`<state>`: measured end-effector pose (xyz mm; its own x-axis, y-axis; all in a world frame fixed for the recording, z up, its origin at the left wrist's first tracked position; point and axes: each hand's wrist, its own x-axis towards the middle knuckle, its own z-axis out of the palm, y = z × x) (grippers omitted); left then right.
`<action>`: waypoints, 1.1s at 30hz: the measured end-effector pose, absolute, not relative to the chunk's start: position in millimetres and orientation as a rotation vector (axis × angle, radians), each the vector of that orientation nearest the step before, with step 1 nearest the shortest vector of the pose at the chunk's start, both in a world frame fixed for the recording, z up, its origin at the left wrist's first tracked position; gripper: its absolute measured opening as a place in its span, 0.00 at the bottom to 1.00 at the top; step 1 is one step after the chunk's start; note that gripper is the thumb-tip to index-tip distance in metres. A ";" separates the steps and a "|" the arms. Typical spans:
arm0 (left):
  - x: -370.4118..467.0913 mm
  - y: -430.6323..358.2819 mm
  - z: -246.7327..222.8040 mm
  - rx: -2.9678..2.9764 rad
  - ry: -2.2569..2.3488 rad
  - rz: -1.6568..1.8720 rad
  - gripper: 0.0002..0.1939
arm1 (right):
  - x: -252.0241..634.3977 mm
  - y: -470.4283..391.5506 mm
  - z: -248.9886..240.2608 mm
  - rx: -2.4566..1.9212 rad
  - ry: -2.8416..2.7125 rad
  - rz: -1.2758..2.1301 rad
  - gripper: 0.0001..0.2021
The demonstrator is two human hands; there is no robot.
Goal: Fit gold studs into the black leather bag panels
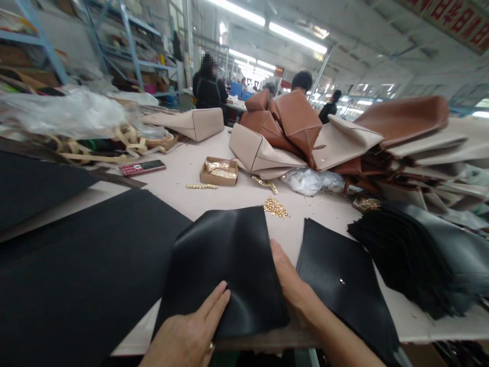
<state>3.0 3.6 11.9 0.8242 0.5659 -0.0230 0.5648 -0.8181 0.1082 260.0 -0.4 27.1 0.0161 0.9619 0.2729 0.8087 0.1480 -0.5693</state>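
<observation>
In front of me a smooth black leather panel (pixel 229 244) is bent, its right side raised off the table. My left hand (pixel 191 326) lies on its lower part with two fingers stretched flat, the tips beside a small dark spot; a ring shows on this hand. My right hand (pixel 286 267) is at the panel's right edge, its fingers mostly hidden behind it, and seems to hold that edge. To the right lies a stack of black panels (pixel 336 270) with a small shiny metal piece (pixel 342 281) on top.
Large black sheets (pixel 87 255) cover the left. Beyond are a gold pile of small metal parts (pixel 275 207), a cardboard box (pixel 219 176) of gold strips and a red phone (pixel 142 167). Brown and beige bags (pixel 282 127) are heaped behind; a thick black pile (pixel 416 255) is at right.
</observation>
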 end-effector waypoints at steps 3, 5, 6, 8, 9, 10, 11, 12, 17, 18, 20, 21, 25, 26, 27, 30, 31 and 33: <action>5.1 4.0 6.8 2.864 0.867 -0.031 0.45 | 301.6 15.5 22.2 -1.926 -1.893 0.097 0.16; 5.5 4.9 8.1 2.844 0.868 -0.033 0.45 | 326.4 31.8 24.0 -2.014 -1.856 0.038 0.16; 5.8 5.2 9.5 2.836 0.873 -0.024 0.45 | 336.1 40.7 25.4 -2.046 -1.856 0.016 0.16; 6.2 5.2 12.6 2.827 0.872 -0.002 0.45 | 348.5 58.2 27.6 -2.094 -1.885 -0.010 0.17; 6.2 5.1 13.8 2.822 0.869 0.003 0.45 | 351.4 66.3 28.1 -2.120 -1.906 -0.022 0.17; 6.0 5.0 14.4 2.820 0.866 0.005 0.45 | 352.4 73.8 28.4 -2.150 -1.928 -0.032 0.17; 5.6 4.9 14.3 2.817 0.868 0.007 0.45 | 352.1 80.4 28.4 -2.185 -1.949 -0.042 0.16; 4.9 4.9 13.7 2.815 0.869 0.008 0.45 | 350.9 86.3 28.3 -2.223 -1.969 -0.050 0.15; 2.9 5.5 8.0 2.794 0.850 -0.011 0.46 | 342.0 107.4 32.2 -2.417 -2.035 -0.086 0.14; 3.4 5.7 8.1 2.788 0.848 -0.026 0.46 | 340.6 110.8 34.0 -2.452 -2.041 -0.090 0.13; 5.5 6.2 10.6 2.772 0.850 -0.060 0.46 | 338.4 117.0 37.6 -2.519 -2.043 -0.098 0.13; 6.7 6.3 12.8 2.761 0.849 -0.083 0.46 | 337.5 119.8 38.9 -2.547 -2.041 -0.105 0.13; 9.2 5.3 22.2 2.712 0.815 -0.139 0.43 | 333.9 126.5 38.4 -2.623 -2.007 -0.162 0.14; 8.9 4.5 23.6 2.711 0.810 -0.127 0.42 | 332.7 126.9 37.2 -2.630 -2.001 -0.174 0.15; 8.3 3.6 24.4 2.716 0.810 -0.106 0.40 | 331.5 126.7 35.8 -2.632 -1.996 -0.182 0.15; 6.3 0.8 24.9 2.743 0.815 -0.038 0.37 | 329.0 123.6 32.8 -2.607 -1.984 -0.172 0.15; 5.8 0.1 24.6 2.746 0.811 -0.022 0.36 | 328.9 121.9 32.6 -2.591 -1.973 -0.158 0.15; 5.0 -0.8 23.8 2.751 0.799 0.012 0.34 | 330.1 117.2 33.3 -2.552 -1.939 -0.113 0.15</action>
